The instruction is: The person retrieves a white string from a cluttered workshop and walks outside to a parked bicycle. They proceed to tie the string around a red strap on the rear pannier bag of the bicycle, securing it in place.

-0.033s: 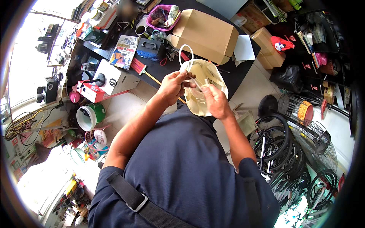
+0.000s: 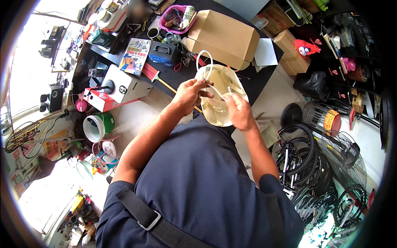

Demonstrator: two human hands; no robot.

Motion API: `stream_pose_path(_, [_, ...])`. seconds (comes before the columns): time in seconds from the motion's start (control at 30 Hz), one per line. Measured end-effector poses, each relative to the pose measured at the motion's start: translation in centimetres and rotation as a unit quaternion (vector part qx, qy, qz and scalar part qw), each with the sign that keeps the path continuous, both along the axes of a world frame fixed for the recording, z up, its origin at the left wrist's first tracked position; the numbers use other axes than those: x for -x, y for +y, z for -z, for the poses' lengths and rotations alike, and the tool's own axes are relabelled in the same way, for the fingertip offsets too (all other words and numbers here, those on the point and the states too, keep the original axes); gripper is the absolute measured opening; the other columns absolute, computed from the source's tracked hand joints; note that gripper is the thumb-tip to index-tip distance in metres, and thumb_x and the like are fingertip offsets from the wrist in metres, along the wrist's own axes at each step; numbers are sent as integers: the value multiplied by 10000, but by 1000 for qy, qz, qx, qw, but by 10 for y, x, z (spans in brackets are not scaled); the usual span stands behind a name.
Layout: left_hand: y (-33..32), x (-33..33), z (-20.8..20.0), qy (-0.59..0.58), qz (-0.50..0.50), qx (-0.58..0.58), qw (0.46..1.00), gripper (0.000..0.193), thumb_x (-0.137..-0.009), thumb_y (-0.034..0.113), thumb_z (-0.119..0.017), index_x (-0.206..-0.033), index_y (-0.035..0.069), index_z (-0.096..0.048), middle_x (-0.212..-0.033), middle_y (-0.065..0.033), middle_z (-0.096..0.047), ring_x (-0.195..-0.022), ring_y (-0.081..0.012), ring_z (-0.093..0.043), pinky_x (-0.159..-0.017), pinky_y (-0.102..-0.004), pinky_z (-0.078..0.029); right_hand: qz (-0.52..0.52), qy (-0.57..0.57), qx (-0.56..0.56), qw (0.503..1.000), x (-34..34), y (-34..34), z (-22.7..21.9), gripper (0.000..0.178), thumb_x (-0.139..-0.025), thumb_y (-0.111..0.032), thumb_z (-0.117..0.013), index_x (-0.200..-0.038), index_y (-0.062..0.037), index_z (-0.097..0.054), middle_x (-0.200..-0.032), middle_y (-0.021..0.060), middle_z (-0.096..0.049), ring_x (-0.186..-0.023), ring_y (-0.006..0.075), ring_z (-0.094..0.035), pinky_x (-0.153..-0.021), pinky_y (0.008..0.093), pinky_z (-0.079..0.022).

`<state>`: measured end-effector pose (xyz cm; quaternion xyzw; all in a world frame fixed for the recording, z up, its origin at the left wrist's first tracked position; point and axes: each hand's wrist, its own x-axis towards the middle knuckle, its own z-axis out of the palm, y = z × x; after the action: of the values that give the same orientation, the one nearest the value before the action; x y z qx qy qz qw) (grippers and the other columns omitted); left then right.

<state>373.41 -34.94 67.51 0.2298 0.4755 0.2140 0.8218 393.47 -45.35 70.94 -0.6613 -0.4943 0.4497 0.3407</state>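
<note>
White tubing is pinched in the fingers of the left hand, its loop arching just beyond them, while the right hand grips a white length crossing between the two. Directly behind both sets of fingers sits a cream, round-mouthed bag; whether they touch it, I cannot tell. Past the left fingers lies a red-headed brush, its wooden handle passing under that hand. Farther out, beyond the fingers, a cardboard box and pink basket rest on the black surface.
</note>
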Motion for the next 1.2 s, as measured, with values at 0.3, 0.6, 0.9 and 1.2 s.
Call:
stream_pose_path(0.3, [-16,-9,28,194,261,-98,941,429,-1091,384,-566,-1047,2,-756,-983,-74,-802,-521,-93,-517,-463,-267,-417,157,128,55,978,-47,-22,-36,310,-1120,-255,-530,-1092,6,-694,-722,-53,-525,-638,43,-450,-579,244,-398])
stream_pose_path(0.6, [-23,63,-53,-88,59,-249,963,481,-1072,292,-624,-1458,13,-562,-1240,-125,-740,-916,-158,-723,-784,-321,-580,45,204,-25,978,64,24,-42,313,-1138,-263,-508,-1177,-2,-677,-763,-65,-500,-683,35,-439,-628,221,-398])
stream_pose_path(0.9, [-74,273,-73,-143,-292,-105,940,377,-1120,329,-535,-1337,29,-605,-1170,-114,-752,-614,-75,-580,-455,-204,-339,-213,-55,-129,967,275,24,-68,251,-1113,-185,-545,-1178,19,-677,-974,133,-711,-865,213,-676,-796,340,-542])
stream_pose_path(1.2, [-227,561,-74,78,-411,-262,870,422,-1130,316,-521,-1418,11,-569,-842,-31,-668,-714,-71,-583,-577,-216,-421,-472,-29,-196,859,563,-39,-63,196,-1056,-115,-606,-1191,2,-686,-953,185,-667,-840,375,-656,-756,415,-529])
